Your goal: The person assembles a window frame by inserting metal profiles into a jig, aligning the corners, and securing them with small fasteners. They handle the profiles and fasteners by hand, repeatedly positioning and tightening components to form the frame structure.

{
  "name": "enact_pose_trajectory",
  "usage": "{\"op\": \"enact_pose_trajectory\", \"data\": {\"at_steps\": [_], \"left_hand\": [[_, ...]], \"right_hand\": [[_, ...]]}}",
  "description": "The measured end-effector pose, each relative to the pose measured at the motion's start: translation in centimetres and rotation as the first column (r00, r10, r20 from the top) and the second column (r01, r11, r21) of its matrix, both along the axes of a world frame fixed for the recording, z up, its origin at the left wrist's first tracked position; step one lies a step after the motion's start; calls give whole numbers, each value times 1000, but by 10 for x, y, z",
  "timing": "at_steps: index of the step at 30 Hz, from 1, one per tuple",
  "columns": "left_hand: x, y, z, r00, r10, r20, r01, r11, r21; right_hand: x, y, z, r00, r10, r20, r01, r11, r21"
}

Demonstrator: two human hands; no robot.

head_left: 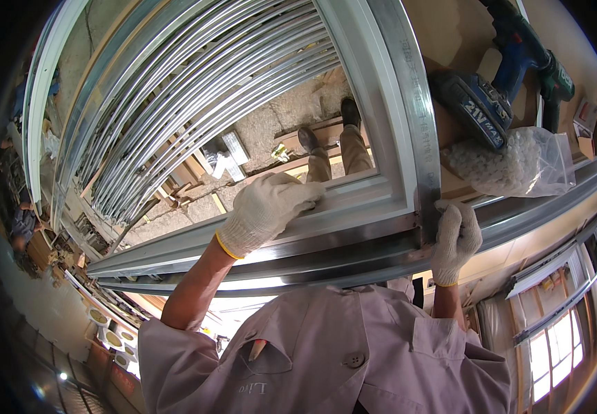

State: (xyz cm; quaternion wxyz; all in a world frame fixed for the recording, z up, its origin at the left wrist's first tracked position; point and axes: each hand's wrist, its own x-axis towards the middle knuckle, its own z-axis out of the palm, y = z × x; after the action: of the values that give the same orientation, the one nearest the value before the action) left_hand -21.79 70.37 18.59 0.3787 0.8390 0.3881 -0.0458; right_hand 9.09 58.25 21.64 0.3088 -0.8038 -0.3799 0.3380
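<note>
A white metal frame (374, 103) with several silver bars (229, 83) across its opening lies in front of me. My left hand (271, 210), in a white knit glove, is closed over the frame's near rail, fingers curled at its inner edge. A grey metal strip (419, 131) runs along the right side of the frame. At the near right corner is my right hand (456, 238), gloved too, its fingers bent and closed with the tips against the strip's outer edge. Whatever may be between those fingers is too small to make out.
On a brown board at the right lie a blue cordless drill (516, 76) and a clear bag of small white pieces (516, 162). A small box (586, 124) is beside them. Offcuts (236, 148) lie on the floor beneath the bars. Long rails (554, 214) extend right.
</note>
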Motion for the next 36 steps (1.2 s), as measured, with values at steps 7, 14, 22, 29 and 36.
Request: {"op": "enact_pose_trajectory", "data": {"at_steps": [7,14,22,29,36], "left_hand": [[-7,0,-2,997,-54,48,55,998,-8],[-7,1,5,998,3,68,6,993,-122],[-11,14,22,1000,-5,15,9,952,-306],[-10,7,14,970,227,87,-173,897,-407],[-11,9,1,989,107,98,-78,962,-262]], "right_hand": [[-3,0,-2,999,-34,30,34,999,-3],[-4,1,-4,997,-70,24,69,998,9],[-5,3,-8,996,-81,31,81,997,-2],[-5,8,-6,994,-109,27,110,994,-16],[-5,8,-8,995,-94,25,94,995,14]]}}
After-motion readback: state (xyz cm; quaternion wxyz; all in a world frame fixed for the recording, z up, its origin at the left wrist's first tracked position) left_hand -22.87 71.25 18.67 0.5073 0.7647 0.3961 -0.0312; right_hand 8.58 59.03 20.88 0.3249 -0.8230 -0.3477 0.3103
